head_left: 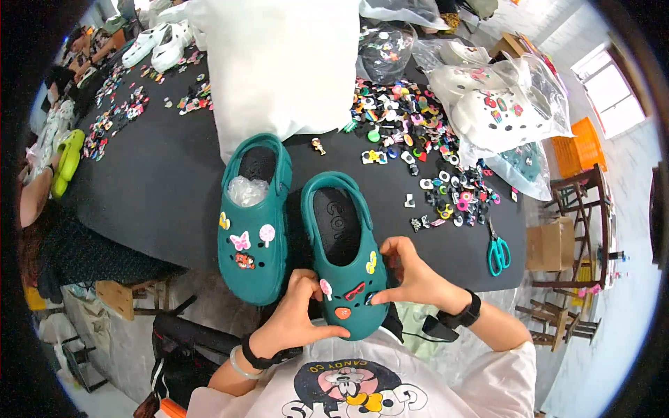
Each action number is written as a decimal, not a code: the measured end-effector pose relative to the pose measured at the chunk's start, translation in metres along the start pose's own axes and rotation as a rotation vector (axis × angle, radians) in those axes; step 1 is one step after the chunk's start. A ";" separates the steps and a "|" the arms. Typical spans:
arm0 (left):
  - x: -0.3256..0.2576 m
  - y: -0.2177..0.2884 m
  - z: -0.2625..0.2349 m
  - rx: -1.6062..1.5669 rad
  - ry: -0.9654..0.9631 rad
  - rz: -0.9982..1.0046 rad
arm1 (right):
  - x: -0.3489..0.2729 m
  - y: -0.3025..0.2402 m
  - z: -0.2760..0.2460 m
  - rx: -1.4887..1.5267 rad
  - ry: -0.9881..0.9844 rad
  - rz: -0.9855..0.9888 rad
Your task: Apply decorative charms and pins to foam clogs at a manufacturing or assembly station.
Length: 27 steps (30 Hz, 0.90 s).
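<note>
A green clog (352,279) is held in front of me, its toe pointing toward my body. My left hand (300,313) grips its left side, with the thumb along the toe. My right hand (416,276) is closed on the right side, its thumb pressing on a small dark shoe charm (369,298). Red sunglasses (354,291), an orange charm (342,313), a pink one and a yellow one sit on its upper. To the left lies the other green clog (252,265), with butterfly, lollipop and other charms and clear plastic stuffed inside.
Loose charms (418,125) spread over the black table (153,188). Teal-handled scissors (498,254) lie near its right edge. A large white bag (282,63) stands behind the clogs. Bagged white clogs (498,104) are at the far right. Another person's arm (35,188) is at the left.
</note>
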<state>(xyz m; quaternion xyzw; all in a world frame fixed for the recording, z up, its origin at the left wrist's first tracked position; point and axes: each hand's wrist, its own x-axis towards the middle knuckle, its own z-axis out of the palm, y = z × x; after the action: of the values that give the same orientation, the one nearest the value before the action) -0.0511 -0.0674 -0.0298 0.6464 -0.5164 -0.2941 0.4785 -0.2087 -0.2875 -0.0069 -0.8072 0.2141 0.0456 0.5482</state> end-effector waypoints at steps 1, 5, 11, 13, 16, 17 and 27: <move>0.000 -0.001 0.000 -0.019 -0.001 -0.019 | 0.004 0.003 0.001 0.120 -0.021 0.030; -0.002 -0.003 0.001 0.003 -0.016 0.007 | 0.012 0.005 -0.001 0.143 -0.113 0.097; -0.001 -0.005 -0.001 0.073 -0.055 0.009 | 0.017 -0.007 -0.001 -0.047 -0.147 0.063; -0.001 -0.005 -0.001 0.071 -0.065 0.013 | 0.016 -0.008 0.004 -0.056 -0.122 0.052; 0.000 -0.005 -0.001 0.073 -0.081 0.000 | 0.014 -0.005 0.010 -0.043 -0.076 -0.001; 0.000 -0.005 -0.002 0.083 -0.064 0.015 | 0.014 -0.003 0.010 -0.024 -0.077 0.003; -0.003 0.019 -0.006 0.121 -0.030 -0.044 | -0.008 0.022 0.020 0.385 0.113 -0.027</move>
<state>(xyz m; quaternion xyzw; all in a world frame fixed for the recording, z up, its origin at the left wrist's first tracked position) -0.0540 -0.0633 -0.0100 0.6808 -0.5262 -0.2823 0.4242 -0.2211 -0.2741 -0.0310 -0.6914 0.2384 -0.0491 0.6802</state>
